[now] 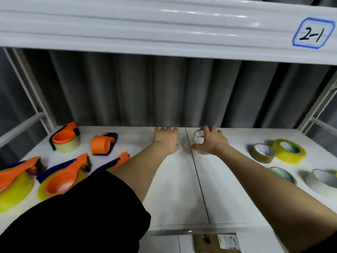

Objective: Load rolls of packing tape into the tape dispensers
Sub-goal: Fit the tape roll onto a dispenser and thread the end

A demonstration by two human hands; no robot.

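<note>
My right hand [212, 141] grips a clear tape roll [198, 137] at the back middle of the white shelf [175, 189], fingers curled over its rim. Just left of it, my left hand [166, 140] rests flat on the shelf, fingers straight, holding nothing. Orange-and-blue tape dispensers lie on the left: one loaded with a pale roll [65, 138], one empty [104, 144], and three in front on yellow rolls [63, 177]. Loose rolls sit on the right: brown [262, 152], yellow [289, 150], green-cored [282, 174] and white [322, 181].
A white upper shelf beam [164, 30] with a label "2-1" [312, 33] hangs overhead. Grey corrugated wall stands behind. White frame posts flank both sides. A cardboard box [217, 242] lies below the front edge.
</note>
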